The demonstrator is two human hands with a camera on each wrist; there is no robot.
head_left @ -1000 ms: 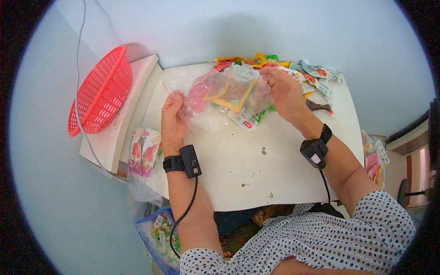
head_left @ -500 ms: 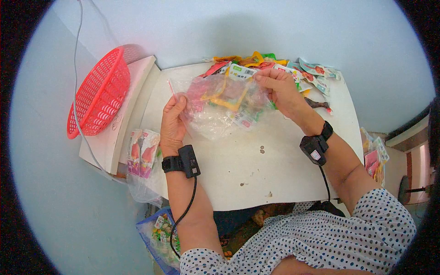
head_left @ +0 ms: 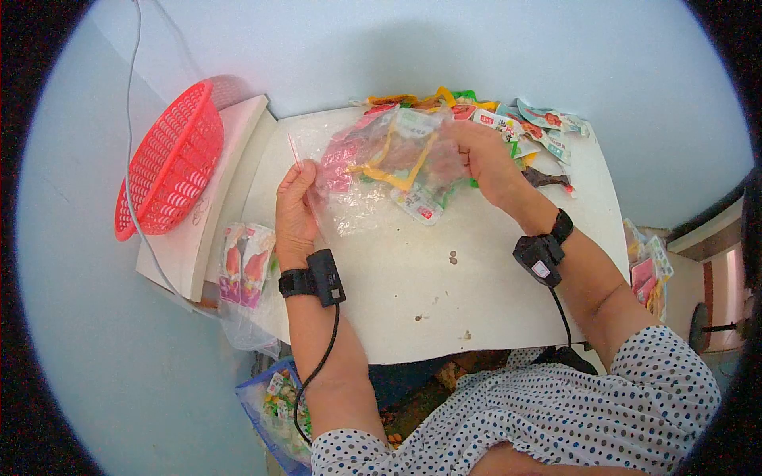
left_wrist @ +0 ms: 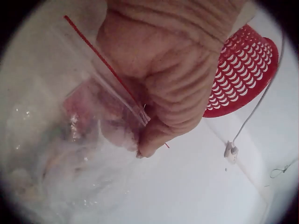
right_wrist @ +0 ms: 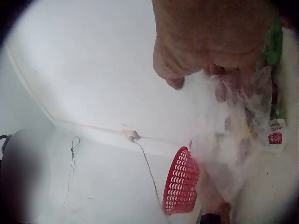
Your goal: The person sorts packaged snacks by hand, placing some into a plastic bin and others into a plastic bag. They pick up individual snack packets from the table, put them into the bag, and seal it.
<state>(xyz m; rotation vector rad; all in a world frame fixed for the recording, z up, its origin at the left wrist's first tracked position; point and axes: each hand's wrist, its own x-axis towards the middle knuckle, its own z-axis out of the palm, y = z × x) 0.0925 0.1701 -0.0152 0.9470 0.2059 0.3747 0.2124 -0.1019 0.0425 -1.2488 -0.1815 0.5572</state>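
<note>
A clear zip bag [head_left: 337, 210] with a red line along its mouth is spread between both hands above the table. My left hand [head_left: 298, 206] pinches the red-lined edge between thumb and fingers; the left wrist view shows this red line [left_wrist: 96, 52] running into the grip. My right hand [head_left: 492, 163] grips the bag's far end, its fingers partly behind crumpled film in the right wrist view. A yellow-bordered packet [head_left: 413, 170] and a pink packet [head_left: 341, 163] show through the clear film.
Several food packets [head_left: 548, 119] are heaped at the table's [head_left: 397, 301] back edge beside a dark drumstick-shaped pack [head_left: 548, 180]. A red basket [head_left: 175, 166] leans on a white box at left. Bagged packets [head_left: 246, 266] hang at the left edge; a blue crate [head_left: 254, 412] stands below.
The right hand has shifted along the bag's far end, and the film has spread and shifted over the packets. The left hand keeps its pinch on the red-lined edge.
</note>
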